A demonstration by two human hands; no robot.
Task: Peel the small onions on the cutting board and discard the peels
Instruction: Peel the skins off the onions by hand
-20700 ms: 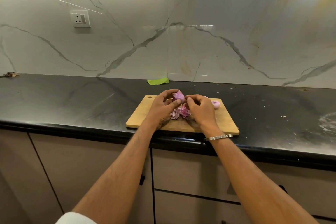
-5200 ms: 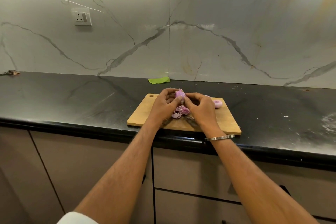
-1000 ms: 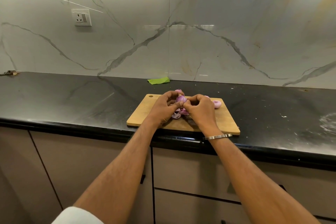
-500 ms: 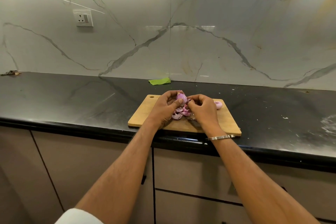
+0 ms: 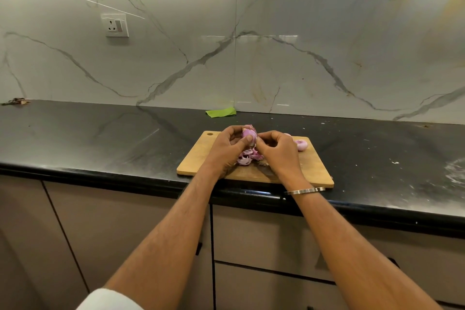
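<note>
A wooden cutting board (image 5: 198, 158) lies on the black counter near its front edge. My left hand (image 5: 225, 151) grips a small purple onion (image 5: 247, 132) a little above the board, thumb across its front. My right hand (image 5: 278, 152) meets it from the right, fingertips pinching at the onion's skin. Under the hands a heap of purple peels (image 5: 247, 156) lies on the board. A peeled onion (image 5: 302, 145) rests at the board's far right; another is mostly hidden behind my right hand.
The black counter (image 5: 100, 138) stretches left and right of the board, dusted white at the far right (image 5: 455, 171). A green scrap (image 5: 221, 112) lies against the marble wall. A socket (image 5: 115, 25) is on the wall. Dry scraps (image 5: 16, 101) sit at the far left.
Both hands have stayed over the board, working the same onion. The onion has lifted slightly and turned between the fingers; the peel heap below looks much the same.
</note>
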